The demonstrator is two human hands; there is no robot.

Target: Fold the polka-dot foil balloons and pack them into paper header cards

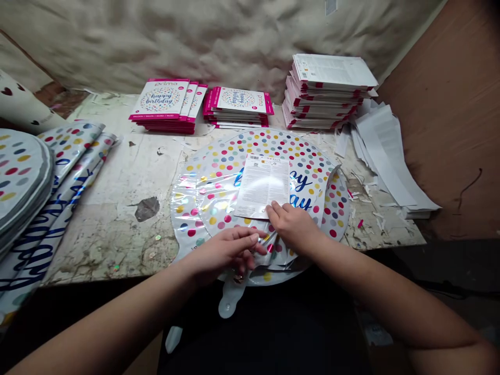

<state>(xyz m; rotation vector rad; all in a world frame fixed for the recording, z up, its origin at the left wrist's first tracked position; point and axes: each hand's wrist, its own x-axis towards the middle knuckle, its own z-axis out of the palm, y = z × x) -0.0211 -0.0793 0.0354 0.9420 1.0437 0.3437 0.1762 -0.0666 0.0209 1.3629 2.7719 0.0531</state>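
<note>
A flat foil balloon [219,208] with coloured dots and blue lettering lies in front of me, on top of at least one more like it. A white printed sheet [261,185] rests on its middle, covering part of the lettering. My right hand [291,226] has its curled fingers closed at the sheet's lower right corner. My left hand [232,250] hovers at the balloon's front edge, beside the balloon's tail [229,302]. Its fingers are half bent and apart, with nothing plainly held in them.
Pink-edged "happy birthday" packets stand in a left pile [162,101] and a middle pile [240,104]. A taller packet stack [328,91] and loose white sheets [385,151] are at the right. More dotted balloons [23,177] overhang the left table edge. Paper scraps [378,219] litter the right side.
</note>
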